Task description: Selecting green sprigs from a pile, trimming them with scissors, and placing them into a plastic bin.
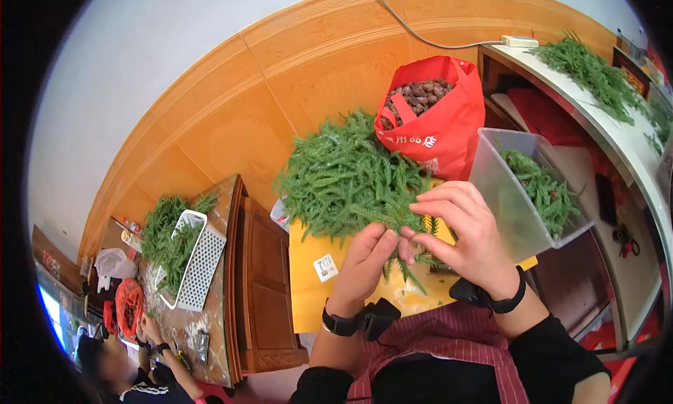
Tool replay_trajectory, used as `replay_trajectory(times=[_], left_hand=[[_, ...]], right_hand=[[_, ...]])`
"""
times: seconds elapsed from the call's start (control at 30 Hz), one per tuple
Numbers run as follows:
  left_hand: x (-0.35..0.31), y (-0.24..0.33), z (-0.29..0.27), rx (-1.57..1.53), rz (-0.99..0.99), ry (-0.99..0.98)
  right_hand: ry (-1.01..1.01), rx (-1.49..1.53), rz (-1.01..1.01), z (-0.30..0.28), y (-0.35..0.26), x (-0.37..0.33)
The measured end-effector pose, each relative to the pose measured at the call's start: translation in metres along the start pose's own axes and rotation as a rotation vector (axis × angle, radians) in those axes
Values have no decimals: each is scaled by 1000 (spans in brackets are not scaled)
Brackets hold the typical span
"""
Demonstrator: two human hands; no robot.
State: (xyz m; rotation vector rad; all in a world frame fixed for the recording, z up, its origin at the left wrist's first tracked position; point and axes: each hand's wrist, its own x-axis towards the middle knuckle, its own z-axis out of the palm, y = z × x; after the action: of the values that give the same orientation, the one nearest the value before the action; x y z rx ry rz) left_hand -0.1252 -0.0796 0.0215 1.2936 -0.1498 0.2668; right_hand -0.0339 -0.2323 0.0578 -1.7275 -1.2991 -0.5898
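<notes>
Both hands meet over a yellow board (312, 292) on my lap, holding an artificial green pine sprig (392, 212). My left hand (364, 260) pinches its stem between thumb and fingers. From the other side, my right hand (466, 229) curls its thumb and fingers around the sprig's needles; its exact grip is partly hidden. Needled tips stick out above and below the fingers. Just beyond lies a large heap of similar pine sprigs (336, 173), covering the far part of the board. A white label (325, 268) is stuck on the board, left of my left hand.
Behind the heap stands a red bag (459, 124) of brown pine cones (424, 96). A clear plastic bin (508, 208) with sprigs is at right, near a white-topped shelf (561, 81) and scissors (626, 241). At left, a person (126, 376) works beside a white basket (203, 271).
</notes>
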Motion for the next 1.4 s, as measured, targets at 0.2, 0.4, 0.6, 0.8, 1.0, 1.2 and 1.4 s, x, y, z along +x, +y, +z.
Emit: replay_trajectory(times=[0.2,0.4,0.6,0.8,1.0,1.2,1.4], left_hand=[[-18,2,10,15,-53,84],[-29,-10,0,474,52,227],[-29,-35,-16,241,-77,347],[-20,-48,-33,260,-142,364],[-11,-56,-44,355,-201,341],[-5,-72,-40,465,-159,328],[4,-75,-27,447,-166,402]], right_hand=[[31,220,176,-1,-11,-19],[-239,-4,483,6,61,-68],[-620,-322,643,45,106,-106],[-566,-388,571,54,142,-114],[-455,-28,771,26,129,-96],[-284,844,1146,-10,56,-65],[-537,784,1087,19,52,-70]])
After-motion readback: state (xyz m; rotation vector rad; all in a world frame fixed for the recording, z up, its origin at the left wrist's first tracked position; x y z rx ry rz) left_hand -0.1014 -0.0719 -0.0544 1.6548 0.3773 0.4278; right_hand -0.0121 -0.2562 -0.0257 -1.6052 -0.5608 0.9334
